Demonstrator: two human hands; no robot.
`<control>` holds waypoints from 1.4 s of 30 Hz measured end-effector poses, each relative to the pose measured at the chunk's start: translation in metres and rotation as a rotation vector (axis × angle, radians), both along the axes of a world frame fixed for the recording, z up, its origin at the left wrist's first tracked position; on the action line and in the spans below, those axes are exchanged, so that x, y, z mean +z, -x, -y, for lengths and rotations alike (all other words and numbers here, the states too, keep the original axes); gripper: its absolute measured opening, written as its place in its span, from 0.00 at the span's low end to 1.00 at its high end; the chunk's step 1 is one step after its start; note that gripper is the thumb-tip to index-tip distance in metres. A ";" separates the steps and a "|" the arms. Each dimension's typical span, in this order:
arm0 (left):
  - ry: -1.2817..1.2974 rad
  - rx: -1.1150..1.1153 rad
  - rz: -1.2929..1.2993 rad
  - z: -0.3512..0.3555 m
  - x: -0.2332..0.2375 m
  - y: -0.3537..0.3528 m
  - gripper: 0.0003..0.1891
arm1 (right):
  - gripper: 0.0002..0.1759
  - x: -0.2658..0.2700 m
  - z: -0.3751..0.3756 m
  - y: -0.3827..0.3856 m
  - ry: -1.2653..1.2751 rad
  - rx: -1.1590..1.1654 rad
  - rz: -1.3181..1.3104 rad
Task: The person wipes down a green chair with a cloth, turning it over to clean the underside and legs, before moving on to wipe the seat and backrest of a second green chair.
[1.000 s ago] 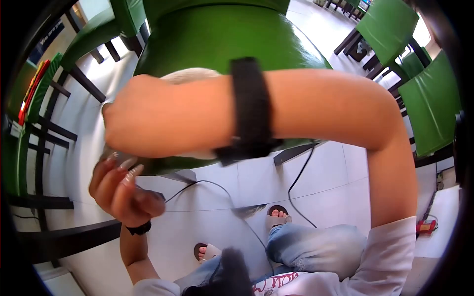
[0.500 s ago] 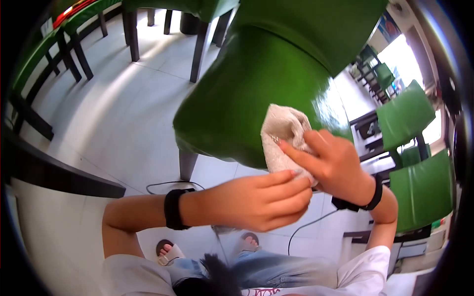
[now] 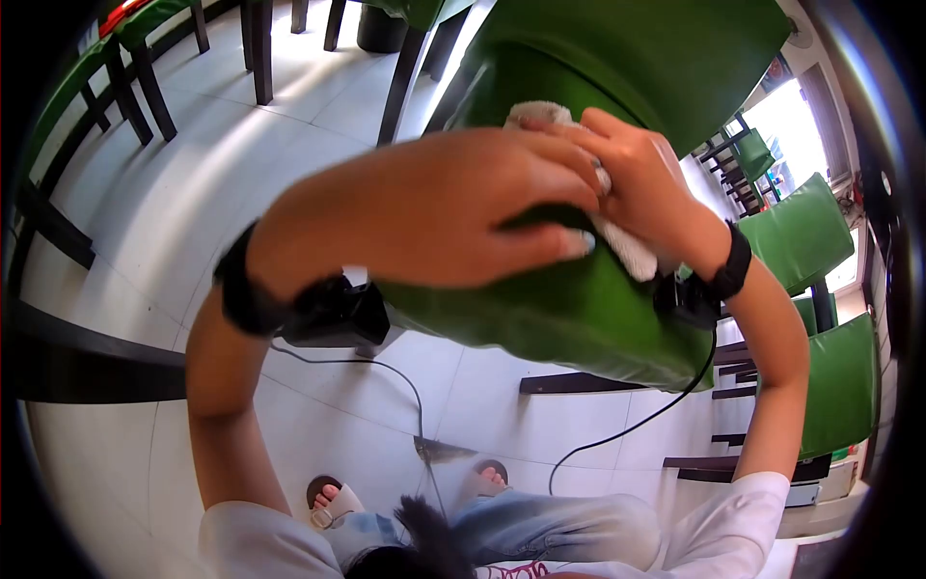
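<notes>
A green padded chair [image 3: 502,314] with a glossy cover stands in front of me. My right hand [image 3: 641,179] grips a crumpled whitish cloth [image 3: 632,253] over the seat, near the backrest. One end of the cloth shows beyond the fingers, another below the palm. My left hand [image 3: 434,207] reaches across from the left, its fingertips at the cloth and right-hand fingers. Its thumb is spread apart from the fingers, with green seat visible in the gap. Whether the left fingertips press on the cloth is hard to see.
Black wrist bands carry small dark boxes [image 3: 342,314], with cables [image 3: 632,434] hanging down. More green chairs [image 3: 839,386] stand at the right. Dark chair legs [image 3: 260,58] rise at the upper left. A dark wooden piece [image 3: 96,352] juts in from the left over the tiled floor [image 3: 125,454].
Both hands and the cloth have moved up, away from me, toward the backrest. The left thumb has parted from the fingers. The chair appears shifted and turned in view.
</notes>
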State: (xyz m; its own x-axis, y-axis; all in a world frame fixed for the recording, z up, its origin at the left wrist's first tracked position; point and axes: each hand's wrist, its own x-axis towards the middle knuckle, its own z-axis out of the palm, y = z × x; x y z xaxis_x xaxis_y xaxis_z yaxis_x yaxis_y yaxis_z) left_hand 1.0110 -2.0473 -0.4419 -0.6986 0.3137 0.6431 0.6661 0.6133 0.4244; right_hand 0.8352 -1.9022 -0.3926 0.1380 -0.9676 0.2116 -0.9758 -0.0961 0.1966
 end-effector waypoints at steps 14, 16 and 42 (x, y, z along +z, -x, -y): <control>-0.103 0.026 0.090 0.031 -0.045 0.020 0.22 | 0.18 -0.013 0.090 0.191 0.022 -0.343 -0.065; -0.100 0.038 0.079 0.029 -0.042 0.022 0.21 | 0.17 -0.005 0.082 0.191 -0.083 -0.279 0.164; 0.261 0.692 -0.213 -0.156 -0.030 0.040 0.31 | 0.30 0.003 -0.054 0.098 0.043 -0.267 -0.152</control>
